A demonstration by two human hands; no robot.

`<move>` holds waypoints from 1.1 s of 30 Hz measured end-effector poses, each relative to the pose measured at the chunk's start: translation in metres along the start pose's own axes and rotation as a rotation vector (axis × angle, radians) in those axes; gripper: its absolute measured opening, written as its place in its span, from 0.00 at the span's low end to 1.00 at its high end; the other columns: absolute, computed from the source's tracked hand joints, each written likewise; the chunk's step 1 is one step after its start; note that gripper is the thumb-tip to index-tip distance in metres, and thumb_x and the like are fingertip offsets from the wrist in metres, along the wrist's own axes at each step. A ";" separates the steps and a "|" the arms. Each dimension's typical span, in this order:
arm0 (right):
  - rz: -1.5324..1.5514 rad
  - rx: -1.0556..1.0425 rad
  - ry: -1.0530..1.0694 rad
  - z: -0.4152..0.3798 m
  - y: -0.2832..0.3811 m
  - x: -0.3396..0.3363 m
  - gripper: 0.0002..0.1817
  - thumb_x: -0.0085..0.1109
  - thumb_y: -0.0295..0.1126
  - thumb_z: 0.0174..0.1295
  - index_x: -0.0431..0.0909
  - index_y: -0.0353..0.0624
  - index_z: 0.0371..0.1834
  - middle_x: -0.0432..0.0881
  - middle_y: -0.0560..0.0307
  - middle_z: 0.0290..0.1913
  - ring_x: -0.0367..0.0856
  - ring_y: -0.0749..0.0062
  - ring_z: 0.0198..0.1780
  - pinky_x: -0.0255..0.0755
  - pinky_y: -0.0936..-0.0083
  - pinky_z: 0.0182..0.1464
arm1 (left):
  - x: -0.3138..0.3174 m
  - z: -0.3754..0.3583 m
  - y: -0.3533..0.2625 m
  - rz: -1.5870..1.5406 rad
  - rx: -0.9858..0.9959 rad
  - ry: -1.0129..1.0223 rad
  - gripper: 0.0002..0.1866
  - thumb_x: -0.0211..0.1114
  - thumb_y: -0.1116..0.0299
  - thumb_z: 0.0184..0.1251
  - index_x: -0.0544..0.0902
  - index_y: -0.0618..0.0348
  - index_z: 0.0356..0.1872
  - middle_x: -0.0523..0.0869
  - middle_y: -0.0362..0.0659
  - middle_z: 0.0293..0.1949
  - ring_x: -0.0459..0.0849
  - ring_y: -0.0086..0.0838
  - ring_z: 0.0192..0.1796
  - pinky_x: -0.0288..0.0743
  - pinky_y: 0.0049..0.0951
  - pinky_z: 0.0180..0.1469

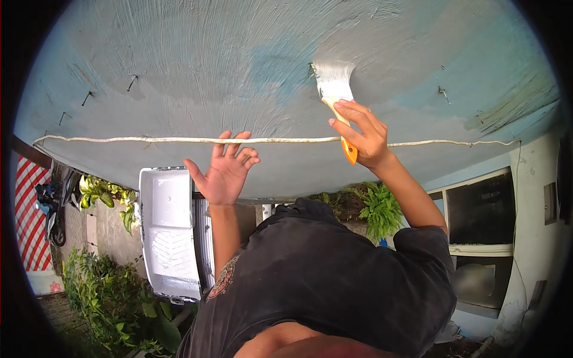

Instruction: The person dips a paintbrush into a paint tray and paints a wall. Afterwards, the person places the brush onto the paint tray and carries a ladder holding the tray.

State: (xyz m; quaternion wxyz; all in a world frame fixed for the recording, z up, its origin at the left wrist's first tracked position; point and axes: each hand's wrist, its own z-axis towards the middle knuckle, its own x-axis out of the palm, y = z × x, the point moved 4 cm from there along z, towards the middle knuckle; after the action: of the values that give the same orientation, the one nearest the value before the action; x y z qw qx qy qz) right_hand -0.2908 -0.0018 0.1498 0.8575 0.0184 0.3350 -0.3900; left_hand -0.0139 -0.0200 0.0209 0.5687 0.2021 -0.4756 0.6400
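Note:
My right hand (364, 134) grips a paintbrush (335, 80) with a pale yellow handle tipped in orange. Its wide, white-coated bristles lie against a grey and blue painted surface (197, 65) streaked with brush marks. Palm toward me, my left hand (225, 173) is open and holds nothing, thumb spread out to the left. Its fingertips overlap a cream-coloured cable (286, 140) that runs across the whole surface. The cable also passes by my right hand and the brush handle.
A paint tray (170, 209) with white paint stands left of my left forearm. Nails (132, 82) stick out of the painted surface on both sides. Leafy plants (95, 298) are at lower left, a fern (381, 209) behind my right arm, and a window (480, 209) at right.

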 end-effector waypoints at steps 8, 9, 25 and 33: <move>0.311 0.155 -0.036 0.018 0.009 -0.012 0.12 0.70 0.20 0.53 0.85 0.43 0.41 0.88 0.51 0.46 0.89 0.56 0.46 0.84 0.68 0.44 | 0.001 0.001 0.000 -0.013 0.004 0.024 0.52 0.38 0.19 0.67 0.64 0.56 0.76 0.69 0.57 0.73 0.78 0.49 0.59 0.71 0.52 0.63; 0.313 0.150 -0.038 0.021 0.009 -0.009 0.12 0.70 0.20 0.53 0.85 0.43 0.41 0.88 0.51 0.46 0.89 0.56 0.46 0.84 0.68 0.44 | 0.001 0.001 -0.001 -0.017 0.006 0.028 0.52 0.38 0.19 0.67 0.64 0.56 0.76 0.69 0.57 0.73 0.78 0.49 0.59 0.71 0.52 0.63; -0.037 -0.343 -0.326 0.124 0.006 -0.025 0.15 0.71 0.28 0.46 0.85 0.47 0.40 0.87 0.54 0.49 0.88 0.60 0.50 0.86 0.71 0.46 | 0.005 0.001 -0.002 -0.028 0.003 0.037 0.53 0.37 0.19 0.67 0.64 0.57 0.76 0.67 0.59 0.74 0.77 0.50 0.60 0.70 0.53 0.64; 0.144 -0.126 0.087 0.057 0.045 0.048 0.11 0.67 0.28 0.52 0.82 0.47 0.40 0.86 0.58 0.47 0.87 0.63 0.49 0.85 0.71 0.44 | 0.004 0.002 -0.001 -0.078 -0.003 0.059 0.57 0.32 0.16 0.64 0.61 0.58 0.77 0.65 0.64 0.74 0.77 0.50 0.63 0.68 0.49 0.67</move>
State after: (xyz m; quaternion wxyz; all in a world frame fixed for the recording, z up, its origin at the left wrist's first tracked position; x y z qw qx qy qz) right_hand -0.2056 -0.0191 0.1550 0.8674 0.0054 0.3936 -0.3044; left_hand -0.0143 -0.0196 0.0255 0.6071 0.2009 -0.4513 0.6224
